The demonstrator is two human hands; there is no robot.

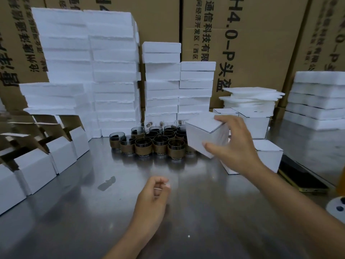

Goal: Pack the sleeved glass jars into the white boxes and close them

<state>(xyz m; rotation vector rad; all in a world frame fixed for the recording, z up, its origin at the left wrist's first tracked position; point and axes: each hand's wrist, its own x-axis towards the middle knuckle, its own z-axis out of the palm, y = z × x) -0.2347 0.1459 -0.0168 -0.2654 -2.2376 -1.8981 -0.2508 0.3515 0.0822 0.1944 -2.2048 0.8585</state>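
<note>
Nearest, the left hand (155, 191) hangs loosely curled and empty; beyond, the right hand (235, 144) grips a closed, tilted white box (205, 137), sleeved glass jars (149, 142) clustered just to its left, and should probably level it before setting it by the closed boxes (269, 153) just right.

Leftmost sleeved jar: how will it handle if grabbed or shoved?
Likely rigid and fragile: the leftmost sleeved jar shows a bare glass rim. The brown sleeve probably gives decent grip. Squat and wide, so it should slide on the steel table rather than tip, though a shove would knock it into neighbouring jars.
</note>
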